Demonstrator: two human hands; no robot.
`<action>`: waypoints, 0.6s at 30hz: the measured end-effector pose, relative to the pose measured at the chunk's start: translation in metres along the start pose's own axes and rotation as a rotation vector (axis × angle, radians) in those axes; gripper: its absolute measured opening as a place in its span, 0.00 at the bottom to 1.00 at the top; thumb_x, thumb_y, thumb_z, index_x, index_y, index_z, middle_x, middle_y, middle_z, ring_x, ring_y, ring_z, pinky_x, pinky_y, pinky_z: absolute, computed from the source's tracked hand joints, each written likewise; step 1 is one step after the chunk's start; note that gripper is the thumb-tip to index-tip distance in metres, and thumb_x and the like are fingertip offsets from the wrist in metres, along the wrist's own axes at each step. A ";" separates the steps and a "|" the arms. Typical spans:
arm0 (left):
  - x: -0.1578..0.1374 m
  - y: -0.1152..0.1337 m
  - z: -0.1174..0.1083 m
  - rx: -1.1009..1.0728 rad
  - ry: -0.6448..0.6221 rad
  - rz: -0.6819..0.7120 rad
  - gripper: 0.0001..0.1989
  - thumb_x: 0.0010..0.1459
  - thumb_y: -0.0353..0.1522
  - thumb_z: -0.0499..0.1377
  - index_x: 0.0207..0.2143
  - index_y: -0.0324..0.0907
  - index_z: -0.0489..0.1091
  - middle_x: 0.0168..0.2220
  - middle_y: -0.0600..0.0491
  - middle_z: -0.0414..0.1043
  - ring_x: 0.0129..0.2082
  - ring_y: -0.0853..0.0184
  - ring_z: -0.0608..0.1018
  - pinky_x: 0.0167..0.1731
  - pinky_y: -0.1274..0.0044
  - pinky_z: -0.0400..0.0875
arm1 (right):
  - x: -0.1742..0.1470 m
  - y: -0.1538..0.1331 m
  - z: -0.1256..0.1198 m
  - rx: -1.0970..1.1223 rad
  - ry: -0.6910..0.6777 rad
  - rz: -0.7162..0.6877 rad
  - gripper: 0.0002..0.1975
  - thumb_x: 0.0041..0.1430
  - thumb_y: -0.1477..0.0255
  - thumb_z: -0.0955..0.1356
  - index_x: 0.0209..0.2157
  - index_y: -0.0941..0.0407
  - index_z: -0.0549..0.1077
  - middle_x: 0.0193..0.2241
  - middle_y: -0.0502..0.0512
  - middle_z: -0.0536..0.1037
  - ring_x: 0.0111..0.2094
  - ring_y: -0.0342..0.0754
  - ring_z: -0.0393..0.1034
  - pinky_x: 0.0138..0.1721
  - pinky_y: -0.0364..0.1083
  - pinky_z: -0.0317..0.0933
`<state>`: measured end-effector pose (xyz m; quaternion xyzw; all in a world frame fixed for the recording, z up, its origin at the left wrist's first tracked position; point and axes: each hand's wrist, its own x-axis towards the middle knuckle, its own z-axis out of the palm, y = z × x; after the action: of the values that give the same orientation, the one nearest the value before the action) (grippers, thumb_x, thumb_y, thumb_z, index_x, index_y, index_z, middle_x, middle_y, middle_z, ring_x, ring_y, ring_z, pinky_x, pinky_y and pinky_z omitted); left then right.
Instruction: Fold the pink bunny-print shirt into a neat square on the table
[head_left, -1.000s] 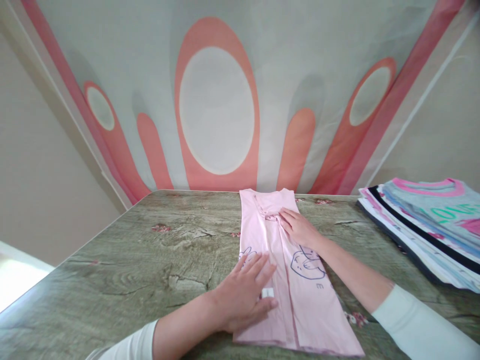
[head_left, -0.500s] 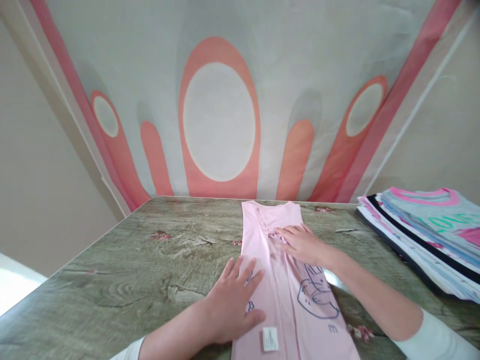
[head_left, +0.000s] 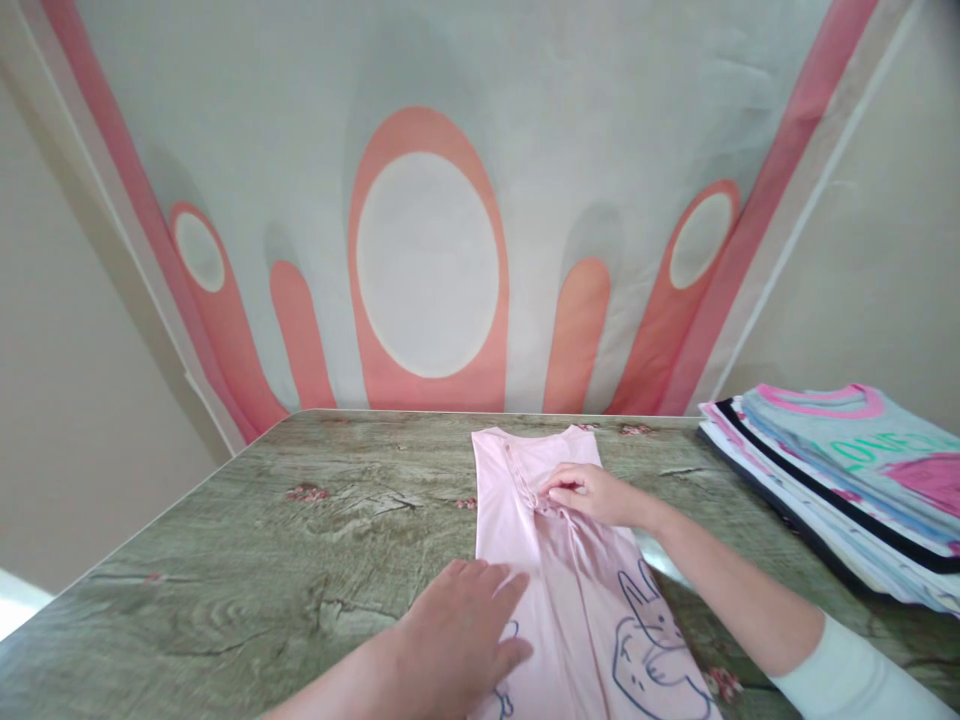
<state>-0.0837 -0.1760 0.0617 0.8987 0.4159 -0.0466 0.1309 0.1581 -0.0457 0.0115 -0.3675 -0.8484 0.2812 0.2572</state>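
A long pink garment (head_left: 517, 560) lies on the table with its sides folded inward, its neckline toward the far edge. Dark outlines of a rabbit are printed on its lower right side, and a strip of gathered trim runs down from the neck. My right hand (head_left: 592, 492) is curled at the gathered trim, thumb and fingers pinched on the cloth. Lower down, my left hand (head_left: 461, 640) rests on the garment's left edge, its fingers apart and slightly blurred. The lower end of the garment runs out of view.
The wood-patterned table (head_left: 225, 550) has a far edge close to a wall covering with coral shapes (head_left: 427, 395). To the right is a stack of folded clothes (head_left: 847, 480), topped by a grey shirt with pink trim.
My right hand has gone from lying flat to pinching the cloth near the trim. My left hand has come slightly toward me along the garment. The view has tilted up a little.
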 end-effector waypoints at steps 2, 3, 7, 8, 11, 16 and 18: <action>0.020 -0.009 -0.005 -0.001 0.104 0.038 0.20 0.63 0.38 0.45 0.57 0.44 0.57 0.55 0.48 0.62 0.54 0.59 0.65 0.52 0.67 0.57 | 0.007 0.022 -0.007 -0.072 0.132 0.052 0.13 0.57 0.73 0.61 0.38 0.57 0.75 0.37 0.56 0.76 0.39 0.48 0.70 0.42 0.47 0.62; 0.035 -0.015 -0.005 0.005 0.150 0.062 0.20 0.64 0.38 0.44 0.57 0.43 0.56 0.56 0.47 0.61 0.55 0.59 0.64 0.53 0.67 0.56 | 0.012 0.033 -0.010 -0.142 0.218 0.087 0.13 0.57 0.74 0.61 0.38 0.58 0.75 0.38 0.57 0.77 0.41 0.49 0.69 0.44 0.49 0.61; 0.103 -0.038 0.004 0.040 0.290 0.125 0.21 0.65 0.39 0.40 0.56 0.40 0.56 0.60 0.46 0.54 0.60 0.60 0.56 0.56 0.67 0.52 | 0.023 0.072 -0.009 -0.405 0.352 0.168 0.16 0.57 0.76 0.59 0.44 0.60 0.72 0.47 0.61 0.73 0.51 0.51 0.63 0.54 0.52 0.53; 0.118 -0.043 0.007 0.049 0.315 0.118 0.22 0.65 0.38 0.39 0.56 0.40 0.56 0.60 0.45 0.53 0.60 0.60 0.55 0.56 0.66 0.51 | 0.024 0.077 -0.006 -0.447 0.331 0.165 0.17 0.58 0.75 0.59 0.47 0.60 0.71 0.49 0.62 0.71 0.52 0.51 0.62 0.55 0.51 0.52; 0.145 -0.051 0.019 0.061 0.351 0.085 0.23 0.65 0.40 0.39 0.58 0.41 0.55 0.61 0.46 0.51 0.61 0.58 0.53 0.57 0.63 0.46 | 0.022 0.086 0.005 -0.537 0.240 0.169 0.22 0.61 0.67 0.58 0.54 0.61 0.64 0.55 0.62 0.65 0.57 0.51 0.55 0.57 0.51 0.48; 0.146 -0.053 0.032 0.046 0.332 0.114 0.28 0.62 0.47 0.40 0.61 0.45 0.49 0.63 0.48 0.46 0.62 0.56 0.48 0.58 0.62 0.43 | 0.016 0.085 0.010 -0.623 0.122 0.299 0.29 0.62 0.57 0.53 0.61 0.56 0.53 0.61 0.57 0.54 0.62 0.54 0.42 0.59 0.56 0.40; 0.146 -0.055 0.032 0.026 0.320 0.129 0.28 0.63 0.47 0.39 0.61 0.45 0.49 0.63 0.48 0.46 0.62 0.57 0.48 0.58 0.63 0.43 | 0.016 0.082 0.009 -0.638 0.103 0.351 0.30 0.62 0.55 0.52 0.62 0.54 0.51 0.62 0.53 0.52 0.62 0.56 0.40 0.59 0.58 0.39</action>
<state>-0.0303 -0.0436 -0.0081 0.9210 0.3725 0.1003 0.0539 0.1822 0.0108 -0.0461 -0.5830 -0.8033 0.0234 0.1199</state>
